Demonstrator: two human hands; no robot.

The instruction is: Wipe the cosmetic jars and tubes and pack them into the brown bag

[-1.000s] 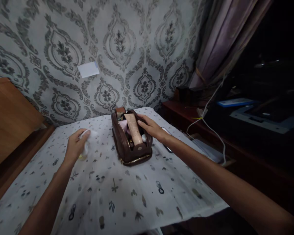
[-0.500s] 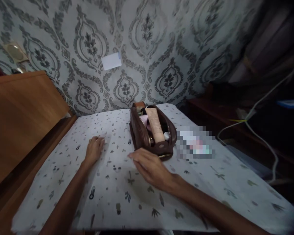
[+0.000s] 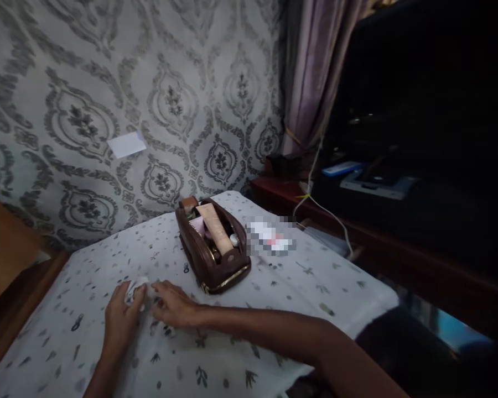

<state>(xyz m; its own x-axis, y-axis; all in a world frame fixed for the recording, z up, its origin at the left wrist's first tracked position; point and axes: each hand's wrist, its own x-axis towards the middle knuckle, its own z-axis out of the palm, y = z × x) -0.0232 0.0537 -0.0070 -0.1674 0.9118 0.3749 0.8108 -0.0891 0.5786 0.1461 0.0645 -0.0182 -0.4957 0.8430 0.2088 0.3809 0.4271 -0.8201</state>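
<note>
White cloth (image 3: 299, 282) with a scattered plant print, spread beneath the rest. Brown bag (image 3: 195, 249), open-topped, with a gold-toned zip. Left hand (image 3: 120, 312), thumb and fingers closed on the smallest object; right hand (image 3: 174, 304) just beside it, fingers bent, grip impossible to tell. Beige tube (image 3: 214, 228), slanting in the bag. White item (image 3: 135, 284), blurred, partly hidden by left fingers, nearer the viewer than the bag.

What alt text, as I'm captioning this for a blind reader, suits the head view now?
The left hand holds a small, blurred white item over a printed white cloth, with the right hand close beside it. Beyond them, an open brown bag holds a beige tube, with patterned wallpaper behind.
</note>
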